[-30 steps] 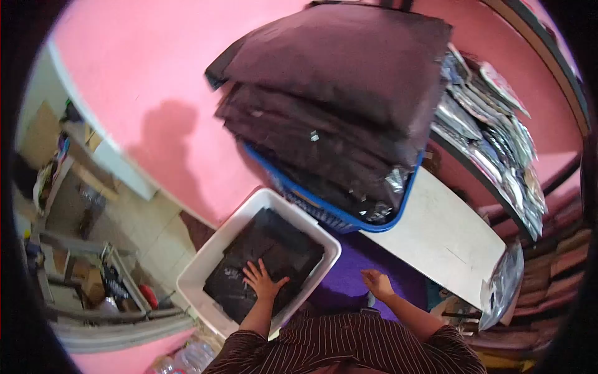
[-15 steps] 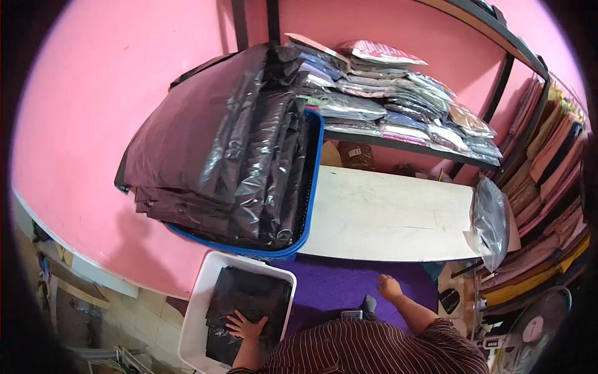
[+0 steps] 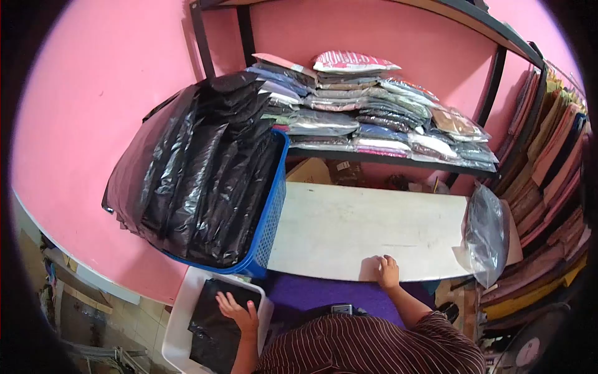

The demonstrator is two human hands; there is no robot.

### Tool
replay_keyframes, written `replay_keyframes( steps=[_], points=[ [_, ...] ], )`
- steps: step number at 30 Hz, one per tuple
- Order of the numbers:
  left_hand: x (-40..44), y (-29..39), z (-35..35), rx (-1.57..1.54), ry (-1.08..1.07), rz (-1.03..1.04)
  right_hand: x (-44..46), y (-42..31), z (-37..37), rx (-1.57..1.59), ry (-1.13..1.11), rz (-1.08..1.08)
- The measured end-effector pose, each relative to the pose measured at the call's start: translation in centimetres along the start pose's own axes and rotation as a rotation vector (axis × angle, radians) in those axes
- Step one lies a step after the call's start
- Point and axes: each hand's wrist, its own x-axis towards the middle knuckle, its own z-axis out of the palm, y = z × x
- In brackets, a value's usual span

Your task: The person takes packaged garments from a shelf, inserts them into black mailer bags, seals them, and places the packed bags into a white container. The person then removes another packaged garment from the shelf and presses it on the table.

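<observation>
My left hand point(image 3: 240, 311) is over a white bin point(image 3: 172, 340), its fingers apart and nothing held. Black plastic packages point(image 3: 208, 336) lie inside that bin, just below the hand. At the front edge of a white tabletop point(image 3: 367, 215), my right hand point(image 3: 388, 273) rests its fingertips on the surface. It holds nothing that I can see. Behind the bin stands a blue basket point(image 3: 268, 230), heaped with large black plastic packages point(image 3: 193, 174). At the table's right end lies a clear plastic bag point(image 3: 486, 230).
A black-framed shelf point(image 3: 405, 161) holds several stacks of wrapped garments point(image 3: 330, 121) beyond the table. Hanging clothes point(image 3: 548, 187) fill the right side. A fan point(image 3: 529, 352) stands at the lower right. Purple cloth or flooring point(image 3: 305, 296) shows below the table.
My right hand has risen from over the purple area to the tabletop edge. My left hand has lifted and moved toward the far end of the white bin. The view has shifted.
</observation>
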Motion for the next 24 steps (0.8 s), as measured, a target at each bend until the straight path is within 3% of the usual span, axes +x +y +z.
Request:
replay_keyframes(
  steps=[3,4,8,14,21,24],
  points=[
    [-0.5,4.8,2.9,-0.008,-0.088,0.162,1.7,2.4,-0.5,-0.063,-0.081,0.078],
    [-0.9,6.7,3.3,-0.042,-0.157,0.148,2.2,3.3,-1.3,-0.032,-0.185,0.136],
    [0.0,14.1,5.4,-0.171,-0.358,0.122,3.0,8.0,-2.3,-0.115,-0.233,0.091],
    [1.3,21.6,11.3,-0.218,-0.431,0.177,3.3,15.2,-4.7,-0.099,-0.218,0.119],
    [0.9,26.5,16.4,-0.210,-0.513,0.206,1.2,20.2,-8.0,-0.111,-0.204,0.213],
    [0.2,26.7,18.1,-0.106,-0.602,0.207,0.1,21.3,-8.2,-0.116,-0.166,0.108]
  ],
)
